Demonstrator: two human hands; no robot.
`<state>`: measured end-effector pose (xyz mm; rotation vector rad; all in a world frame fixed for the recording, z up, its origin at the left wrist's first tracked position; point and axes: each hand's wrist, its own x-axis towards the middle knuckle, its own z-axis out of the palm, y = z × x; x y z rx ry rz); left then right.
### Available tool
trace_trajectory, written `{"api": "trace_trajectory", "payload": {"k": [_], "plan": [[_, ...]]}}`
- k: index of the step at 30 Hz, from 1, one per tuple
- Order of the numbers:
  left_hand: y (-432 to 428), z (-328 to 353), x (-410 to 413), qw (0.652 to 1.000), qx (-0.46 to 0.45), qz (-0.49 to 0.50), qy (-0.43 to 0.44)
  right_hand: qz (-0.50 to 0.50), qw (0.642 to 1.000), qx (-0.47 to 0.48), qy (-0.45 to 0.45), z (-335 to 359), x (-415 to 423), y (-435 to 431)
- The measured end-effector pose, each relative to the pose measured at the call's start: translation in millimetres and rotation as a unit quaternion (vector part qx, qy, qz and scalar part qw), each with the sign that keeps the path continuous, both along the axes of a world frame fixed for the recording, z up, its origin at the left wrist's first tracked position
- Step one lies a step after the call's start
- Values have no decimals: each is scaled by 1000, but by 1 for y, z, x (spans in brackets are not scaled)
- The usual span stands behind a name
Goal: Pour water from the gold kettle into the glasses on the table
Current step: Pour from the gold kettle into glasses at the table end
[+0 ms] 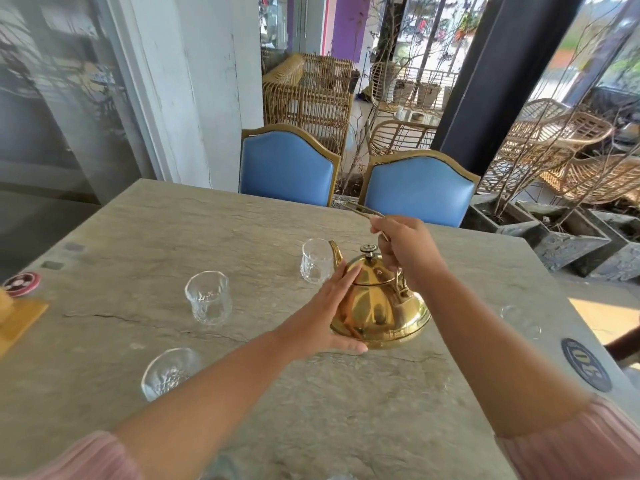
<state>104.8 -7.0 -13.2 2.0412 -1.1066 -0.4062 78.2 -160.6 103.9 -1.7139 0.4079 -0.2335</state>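
Observation:
The gold kettle [379,308] stands on the stone table [194,230], spout pointing away toward a clear glass [316,260] just beyond it. My right hand [405,249] grips the kettle's thin handle above the lid. My left hand [327,311] lies flat against the kettle's left side, fingers straight. A second glass [208,296] stands to the left. A third glass [168,372] is nearer me at the left, partly behind my left forearm. A fourth glass [512,315], faint, sits right of my right forearm.
Two blue chairs [285,166] [419,187] stand at the table's far edge. A round dark coaster [586,363] lies at the right edge, a red one [21,284] and a yellow stand [15,318] at the left edge. Stone planters and rattan furniture lie beyond.

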Motion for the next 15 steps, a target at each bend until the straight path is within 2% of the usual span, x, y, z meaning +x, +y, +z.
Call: {"api": "trace_trajectory", "payload": {"k": [5,15], "plan": [[-2,2,4,1000,-14,16,14,15,999,-40,26,9,16,3],[-1,2,7,1000,-3,23,1,14,997,-45,62,12,29,6]]}}
